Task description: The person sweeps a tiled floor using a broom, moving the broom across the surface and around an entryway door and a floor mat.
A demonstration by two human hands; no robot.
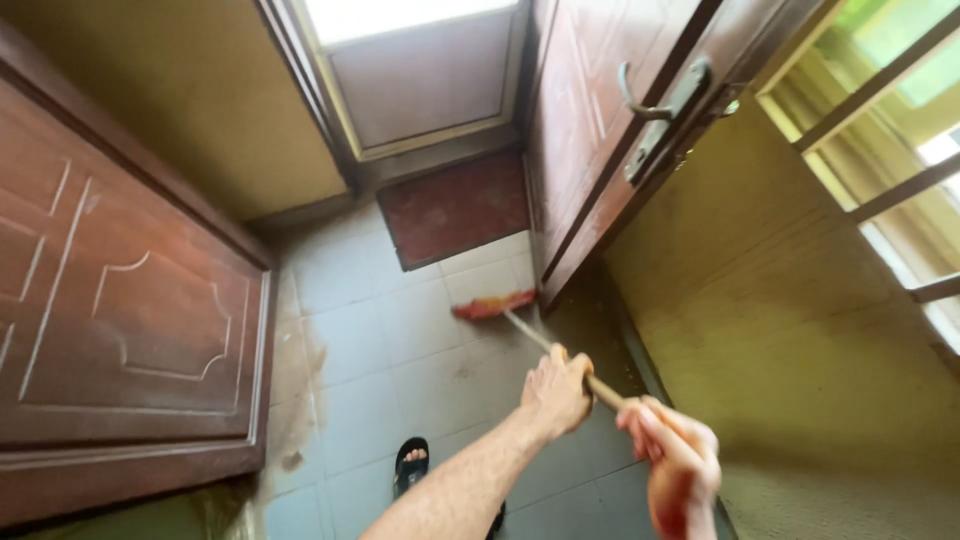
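Head cam: both hands, left hand (556, 392) and right hand (678, 466), clamped on broom handle (540, 340); red broom head (493, 305) could easily jam under the open door (590, 140).

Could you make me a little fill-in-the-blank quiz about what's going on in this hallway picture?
1. Both hands, left hand and right hand, grip the handle of a ____.
2. The broom head rests on the tiled ____.
3. A dark red ____ lies before the glazed door.
4. The foot wears a black ____.

Missing words: broom; floor; doormat; sandal
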